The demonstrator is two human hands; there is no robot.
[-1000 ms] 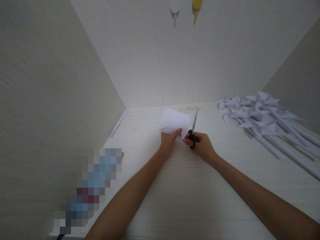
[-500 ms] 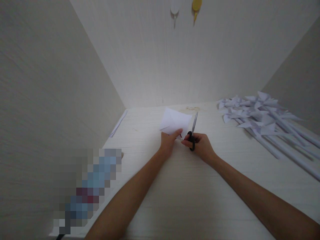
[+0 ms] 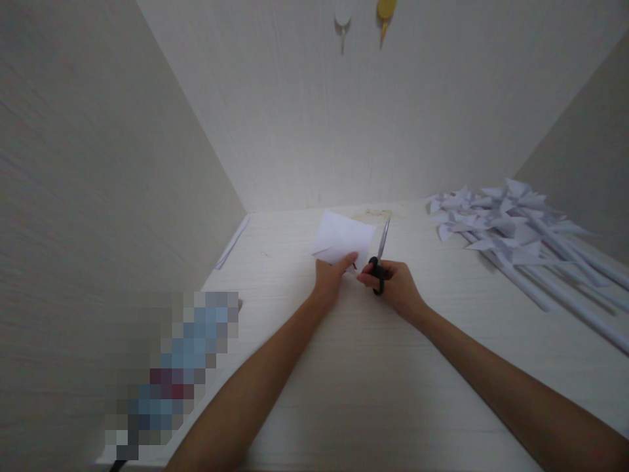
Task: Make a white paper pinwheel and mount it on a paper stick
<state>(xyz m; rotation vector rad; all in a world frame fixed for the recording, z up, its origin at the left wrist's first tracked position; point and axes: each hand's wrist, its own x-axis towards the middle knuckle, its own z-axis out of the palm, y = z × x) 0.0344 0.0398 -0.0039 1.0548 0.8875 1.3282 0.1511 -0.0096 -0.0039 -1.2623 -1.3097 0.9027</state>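
A white sheet of paper [image 3: 344,237] with creases and a slit near its left corner is pinched in my left hand [image 3: 331,276], thumb on top. Beside the thumb shows a small dark red spot, too small to make out. My right hand [image 3: 396,285] is closed round the black handles of a pair of scissors [image 3: 382,242]. Their blades point up and away, close to the paper's right edge, and look closed. The right fingertips are at the paper's near right corner; whether they touch it I cannot tell.
Several white paper pinwheels [image 3: 515,246] on paper sticks lie piled at the right of the white table [image 3: 373,393]. A folded paper strip [image 3: 233,242] rests along the left wall. A pixelated bluish object [image 3: 187,354] lies at the left edge. Two hooks, white [image 3: 343,13] and yellow [image 3: 386,10], hang on the back wall.
Almost nothing differs. The scissors and right fingertips have shifted very slightly, and both hands keep their hold.
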